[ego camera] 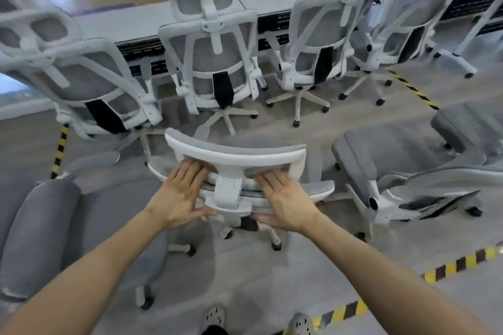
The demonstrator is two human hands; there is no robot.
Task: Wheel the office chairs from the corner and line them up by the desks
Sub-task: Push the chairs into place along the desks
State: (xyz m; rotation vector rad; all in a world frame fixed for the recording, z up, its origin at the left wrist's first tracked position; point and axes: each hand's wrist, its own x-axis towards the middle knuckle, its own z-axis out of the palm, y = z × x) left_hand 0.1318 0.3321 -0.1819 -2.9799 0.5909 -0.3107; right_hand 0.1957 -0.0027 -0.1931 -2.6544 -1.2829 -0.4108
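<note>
A white-framed office chair with grey mesh stands right in front of me, seen from behind and above; its headrest (234, 155) is nearest. My left hand (179, 193) and my right hand (283, 198) hold the top rail of its backrest on either side of the headrest post. The fingers lie over the rail, the thumbs sit under its near edge, and the fingertips are hidden beneath the headrest. Several matching chairs (215, 62) stand in a row with their backs to me along the long white desk (136, 22).
A grey padded chair (40, 231) stands close on the left, and two reclined grey chairs (408, 171) are on the right. Yellow-black floor tape (462, 261) runs behind me at the right and another strip (61, 149) at the left. My shoes show at the bottom edge.
</note>
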